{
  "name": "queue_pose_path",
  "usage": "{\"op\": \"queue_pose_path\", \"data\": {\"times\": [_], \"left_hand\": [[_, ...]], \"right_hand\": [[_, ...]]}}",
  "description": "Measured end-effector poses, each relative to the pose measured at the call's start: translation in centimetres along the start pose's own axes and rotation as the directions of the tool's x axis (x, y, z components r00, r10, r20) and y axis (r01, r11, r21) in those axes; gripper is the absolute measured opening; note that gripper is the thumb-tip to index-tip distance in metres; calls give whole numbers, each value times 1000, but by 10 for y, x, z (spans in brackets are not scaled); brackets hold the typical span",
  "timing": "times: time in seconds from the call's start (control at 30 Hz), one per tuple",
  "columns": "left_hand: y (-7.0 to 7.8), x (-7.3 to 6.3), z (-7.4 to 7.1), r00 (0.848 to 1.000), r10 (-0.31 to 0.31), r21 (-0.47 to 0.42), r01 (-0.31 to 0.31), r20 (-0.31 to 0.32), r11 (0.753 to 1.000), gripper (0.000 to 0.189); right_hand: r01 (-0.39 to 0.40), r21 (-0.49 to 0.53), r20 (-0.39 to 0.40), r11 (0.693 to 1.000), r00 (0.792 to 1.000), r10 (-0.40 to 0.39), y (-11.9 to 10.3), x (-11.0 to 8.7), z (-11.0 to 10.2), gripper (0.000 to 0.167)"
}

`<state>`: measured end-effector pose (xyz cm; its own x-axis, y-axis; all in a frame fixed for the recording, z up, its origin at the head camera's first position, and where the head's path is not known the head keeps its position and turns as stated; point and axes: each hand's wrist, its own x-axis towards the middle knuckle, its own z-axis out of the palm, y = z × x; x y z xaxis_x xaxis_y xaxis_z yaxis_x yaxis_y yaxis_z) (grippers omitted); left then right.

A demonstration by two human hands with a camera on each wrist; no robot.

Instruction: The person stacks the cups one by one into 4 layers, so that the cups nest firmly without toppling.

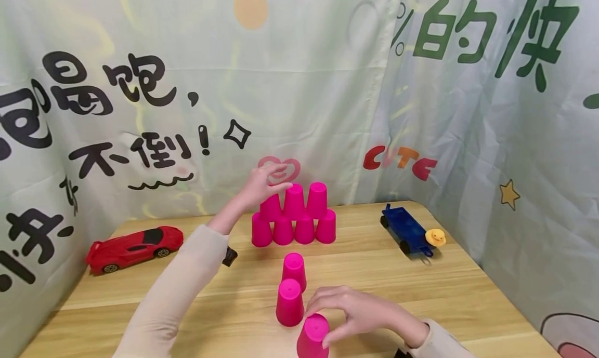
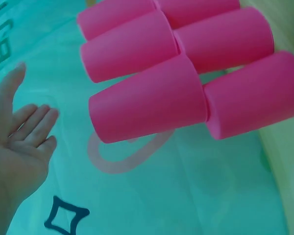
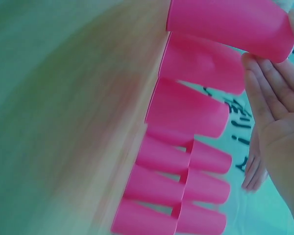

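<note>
Upside-down pink cups make a two-tier stack, with several in the bottom row (image 1: 283,230) and three on top. My left hand (image 1: 262,185) hovers beside the upper left cup (image 2: 147,100), its fingers extended and apart from the cup in the left wrist view. Nearer to me, two single pink cups stand on the table, a farther one (image 1: 294,268) and a closer one (image 1: 289,306). With thumb and fingers, my right hand (image 1: 360,310) grips the nearest pink cup (image 1: 312,340) around its upper end.
A red toy car (image 1: 140,247) stands at the left of the wooden table (image 1: 393,290). On the right are a blue toy cart (image 1: 405,228) and a small yellow duck (image 1: 435,237). A printed curtain (image 1: 299,108) hangs behind the stack and along the sides.
</note>
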<state>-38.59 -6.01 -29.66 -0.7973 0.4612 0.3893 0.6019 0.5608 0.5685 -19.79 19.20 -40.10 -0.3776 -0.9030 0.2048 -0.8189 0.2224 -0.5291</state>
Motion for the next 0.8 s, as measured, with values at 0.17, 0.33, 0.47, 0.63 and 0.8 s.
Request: {"op": "queue_pose_path", "data": {"times": [0.17,0.33,0.47,0.63,0.8], "left_hand": [[-3,-28,-10,987,-49,-128,29,-154,991,60],[-6,-64,-13,977,-58,-263,2,-204,965,57],[-4,-95,-6,983,-43,-348,-21,-176,937,54],[-2,-132,11,994,3,-381,-45,-109,924,52],[2,-159,27,998,57,-366,-62,-23,928,50]], "right_hand": [[16,-31,-152,999,988,-20,6,-17,-6,42],[-11,-112,-348,994,937,-29,11,-35,-26,45],[0,-150,-524,989,848,-80,16,-45,-46,52],[100,-95,-690,990,710,-138,23,-45,-65,54],[196,-33,-801,980,581,-143,30,-35,-77,48]]}}
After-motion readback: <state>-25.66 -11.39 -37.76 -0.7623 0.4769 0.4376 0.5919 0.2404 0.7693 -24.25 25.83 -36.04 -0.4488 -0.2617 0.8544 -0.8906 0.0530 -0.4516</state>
